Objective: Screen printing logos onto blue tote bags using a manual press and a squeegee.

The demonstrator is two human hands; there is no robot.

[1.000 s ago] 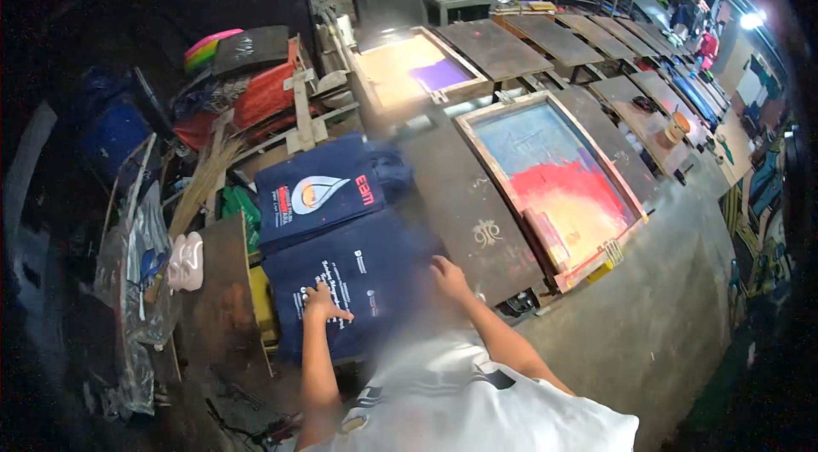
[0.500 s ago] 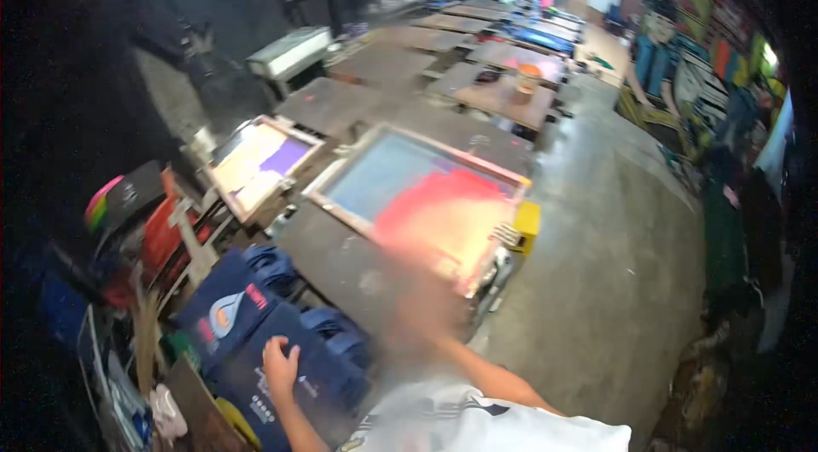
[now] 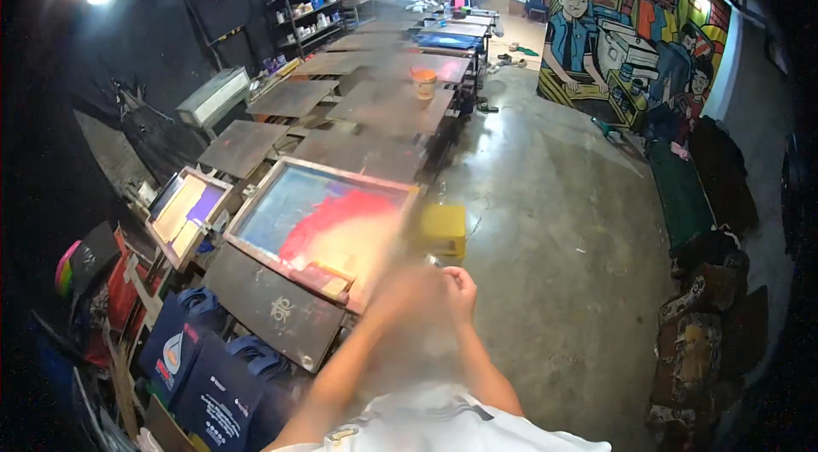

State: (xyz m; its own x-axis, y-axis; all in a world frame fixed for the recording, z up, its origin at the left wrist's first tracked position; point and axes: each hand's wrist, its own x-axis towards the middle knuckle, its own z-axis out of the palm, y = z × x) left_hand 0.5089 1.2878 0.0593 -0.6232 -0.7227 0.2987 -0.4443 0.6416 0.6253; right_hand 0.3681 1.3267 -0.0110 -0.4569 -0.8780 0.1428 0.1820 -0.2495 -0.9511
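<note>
In front of my body, to the right of the screen-printing frame [image 3: 328,175], both my hands are close together. My left hand [image 3: 407,292] is smeared by motion, so its fingers cannot be made out. My right hand [image 3: 461,288] is closed with fingers curled; what it holds, if anything, is hidden. A small shiny piece [image 3: 434,262] shows just beyond the hands. Red ink [image 3: 341,218] spreads over the frame's mesh, and a squeegee [image 3: 328,279] lies along its near edge. A yellow container [image 3: 443,230] sits by the frame's right side.
Navy bags [image 3: 213,392] lie at the lower left, beside a dark board [image 3: 273,307]. A smaller frame [image 3: 183,213] with purple ink stands left. Flat boards [image 3: 349,154] run into the distance, one bearing an orange-topped tub [image 3: 423,84]. Worn seats [image 3: 694,350] line the right side.
My view has swung right. My left hand has left the navy bag and come over beside my right hand, which is now right of the frame's near corner.
</note>
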